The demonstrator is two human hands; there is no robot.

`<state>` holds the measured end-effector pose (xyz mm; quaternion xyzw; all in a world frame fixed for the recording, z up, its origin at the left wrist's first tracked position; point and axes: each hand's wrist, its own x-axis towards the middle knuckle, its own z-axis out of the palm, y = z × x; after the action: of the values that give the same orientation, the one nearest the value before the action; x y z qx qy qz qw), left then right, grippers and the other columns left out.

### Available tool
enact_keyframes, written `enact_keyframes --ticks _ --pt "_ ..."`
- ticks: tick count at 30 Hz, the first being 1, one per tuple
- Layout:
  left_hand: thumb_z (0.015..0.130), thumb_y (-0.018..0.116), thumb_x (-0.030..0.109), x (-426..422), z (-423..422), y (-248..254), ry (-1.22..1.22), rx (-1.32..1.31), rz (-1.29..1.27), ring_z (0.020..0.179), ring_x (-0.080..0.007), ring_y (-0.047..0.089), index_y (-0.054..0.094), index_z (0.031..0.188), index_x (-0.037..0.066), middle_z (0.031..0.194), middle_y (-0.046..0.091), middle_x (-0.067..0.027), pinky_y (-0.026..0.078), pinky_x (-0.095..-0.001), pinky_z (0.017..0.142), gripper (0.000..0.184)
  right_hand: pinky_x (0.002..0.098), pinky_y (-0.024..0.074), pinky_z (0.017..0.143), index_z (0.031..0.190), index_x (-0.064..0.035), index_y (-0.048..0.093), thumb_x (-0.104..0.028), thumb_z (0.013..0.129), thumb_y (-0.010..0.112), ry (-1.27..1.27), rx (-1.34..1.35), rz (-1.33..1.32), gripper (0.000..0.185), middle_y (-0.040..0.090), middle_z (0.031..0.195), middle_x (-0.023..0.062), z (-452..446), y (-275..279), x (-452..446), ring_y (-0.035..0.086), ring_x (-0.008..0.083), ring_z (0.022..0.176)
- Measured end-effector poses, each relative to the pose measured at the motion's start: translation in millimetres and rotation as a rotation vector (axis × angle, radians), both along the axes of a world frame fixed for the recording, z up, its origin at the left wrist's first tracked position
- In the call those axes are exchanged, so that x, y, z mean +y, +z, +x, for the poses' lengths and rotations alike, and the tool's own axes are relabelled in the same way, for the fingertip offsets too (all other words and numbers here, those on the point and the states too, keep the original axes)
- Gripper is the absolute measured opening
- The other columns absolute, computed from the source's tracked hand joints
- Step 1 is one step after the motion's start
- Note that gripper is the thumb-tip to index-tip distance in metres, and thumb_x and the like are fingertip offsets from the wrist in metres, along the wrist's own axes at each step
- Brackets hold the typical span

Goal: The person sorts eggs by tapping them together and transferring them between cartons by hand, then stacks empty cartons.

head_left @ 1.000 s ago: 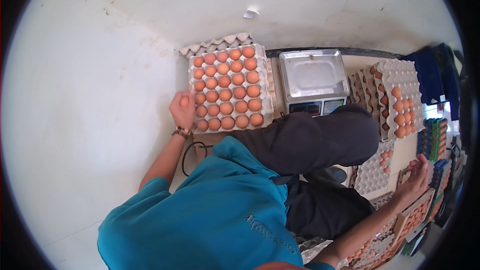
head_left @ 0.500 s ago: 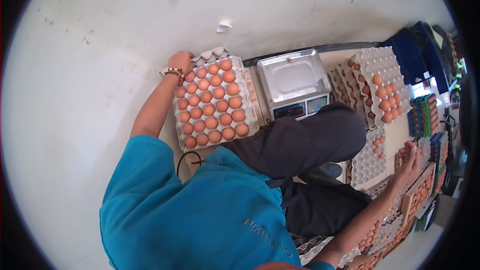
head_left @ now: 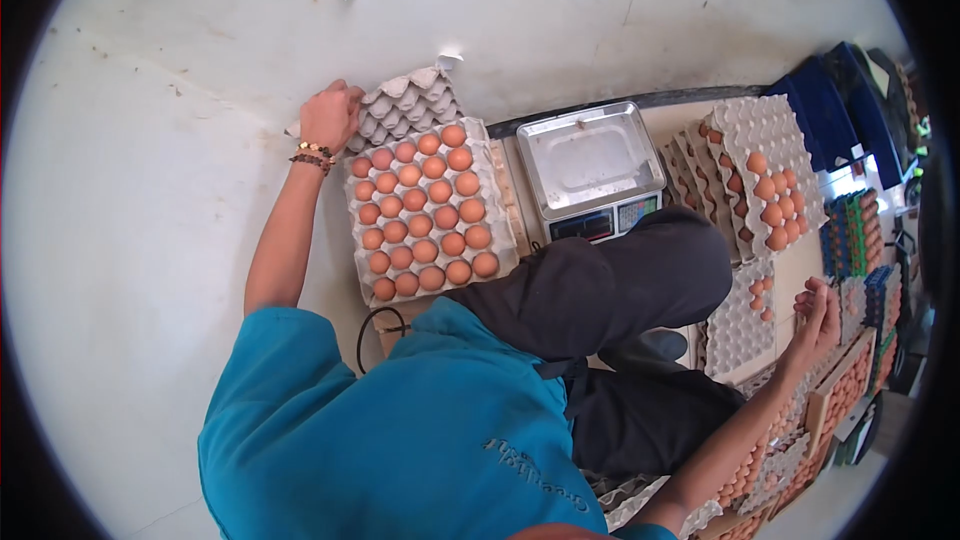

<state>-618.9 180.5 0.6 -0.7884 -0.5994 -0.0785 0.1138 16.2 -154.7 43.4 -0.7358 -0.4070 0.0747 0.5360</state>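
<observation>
My left hand (head_left: 330, 116), with a beaded bracelet at the wrist, has its fingers closed on the near left edge of a bare grey cardboard egg tray (head_left: 408, 108). That tray is tilted against the wall, partly hidden behind a tray full of brown eggs (head_left: 417, 202). The full tray sits beside the silver weighing scale (head_left: 583, 162). Out to the right, my right hand (head_left: 817, 322) hangs above stacked egg trays with fingers loosely bent and apart; I see nothing in it.
Right of the scale stand stacked egg trays (head_left: 775, 145), the top one partly filled with eggs. A lower tray (head_left: 738, 328) holds a few eggs. Blue crates (head_left: 822, 108) stand at the far right. A wooden-edged crate of eggs (head_left: 840, 380) is below. The wall (head_left: 250, 20) bounds the left and back.
My left hand has moved up and left, away from the full tray, and more of the bare tray shows, raised along the wall. My right hand has barely moved.
</observation>
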Motion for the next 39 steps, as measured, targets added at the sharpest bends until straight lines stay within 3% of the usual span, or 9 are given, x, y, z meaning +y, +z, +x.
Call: enact_keyframes --ticks 11,15,21,28,31,32,34,37,39 --pt "0.083 0.066 0.018 -42 24 156 0.05 0.006 0.226 0.076 -0.0276 0.065 0.073 0.093 0.019 0.083 0.063 -0.0022 0.051 -0.0407 0.064 0.013 0.0225 0.046 0.068 0.103 0.0043 0.067 -0.02 0.102 0.054 0.043 -0.077 0.019 0.028 0.066 0.094 0.0062 -9 7 0 0.056 0.0088 0.077" --pt "0.083 0.068 0.02 -52 35 206 0.0 -0.028 0.319 0.074 -0.0269 0.063 0.073 0.093 0.019 0.082 0.063 -0.0016 0.05 -0.0377 0.065 0.011 0.023 0.0479 0.07 0.106 0.0038 0.067 -0.015 0.099 0.054 0.032 0.174 0.109 0.024 0.068 0.094 0.0091 -35 10 20 0.061 0.0096 0.077" --pt "0.084 0.07 0.007 -72 39 258 -0.348 -0.275 0.289 0.075 -0.0151 0.062 0.071 0.101 0.005 0.085 0.066 -0.0045 0.05 -0.0268 0.072 0.017 0.0232 0.05 0.068 0.109 0.0016 0.066 -0.015 0.096 0.059 0.539 0.355 -0.083 0.023 0.069 0.095 0.0081 -133 31 84 0.063 0.011 0.079" --pt "0.088 0.062 0.0 -112 59 244 -0.563 -0.632 0.736 0.091 -0.0172 0.065 0.071 0.098 -0.002 0.099 0.069 -0.0089 0.051 -0.0286 0.085 0.013 0.0356 0.0549 0.078 0.13 0.0043 0.05 -0.071 0.086 0.051 0.869 1.16 -0.488 0.087 0.065 0.105 0.0147 -214 -2 179 0.065 0.0209 0.093" --pt "0.089 0.061 0.0 -124 40 186 -0.475 -0.945 0.525 0.104 -0.0225 0.063 0.064 0.116 0.0 0.116 0.063 -0.0131 0.05 -0.0334 0.094 0.027 0.0341 0.0551 0.074 0.129 0.002 0.052 -0.058 0.091 0.056 1.083 1.537 -0.362 0.071 0.066 0.108 0.0125 -257 -22 186 0.066 0.0186 0.093" --pt "0.089 0.061 0.0 -126 31 158 -0.461 -0.999 0.492 0.106 -0.0233 0.063 0.061 0.12 0.0 0.118 0.061 -0.0139 0.05 -0.0345 0.095 0.032 0.032 0.0523 0.085 0.133 0.0012 0.048 -0.038 0.092 0.065 1.118 1.459 -0.155 0.06 0.064 0.116 0.0133 -286 -15 178 0.065 0.0193 0.099" --pt "0.088 0.062 0.0 -128 23 122 -0.403 -1.019 0.485 0.106 -0.0233 0.063 0.061 0.122 0.0 0.118 0.061 -0.0141 0.05 -0.0345 0.094 0.034 0.03 0.0473 0.094 0.138 0.0006 0.043 -0.018 0.087 0.07 1.048 1.194 -0.152 0.061 0.062 0.12 0.0133 -298 -18 172 0.062 0.0195 0.105" --pt "0.088 0.062 0.0 -128 23 92 -0.28 -0.921 0.58 0.1 -0.0206 0.064 0.067 0.114 -0.002 0.108 0.065 -0.0119 0.052 -0.0313 0.089 0.027 0.0325 0.0524 0.086 0.132 0.006 0.047 -0.006 0.078 0.074 0.896 1.262 -0.06 0.062 0.065 0.114 0.0149 -300 -24 175 0.064 0.0209 0.102" --pt "0.087 0.064 0.002 -122 14 92 -0.17 -0.933 0.486 0.094 -0.0164 0.064 0.069 0.11 -0.002 0.101 0.068 -0.0101 0.052 -0.0287 0.084 0.024 0.0334 0.051 0.089 0.137 0.007 0.043 -0.006 0.075 0.076 0.765 1.043 -0.12 0.071 0.066 0.113 0.0156 -293 -4 178 0.064 0.0218 0.103"
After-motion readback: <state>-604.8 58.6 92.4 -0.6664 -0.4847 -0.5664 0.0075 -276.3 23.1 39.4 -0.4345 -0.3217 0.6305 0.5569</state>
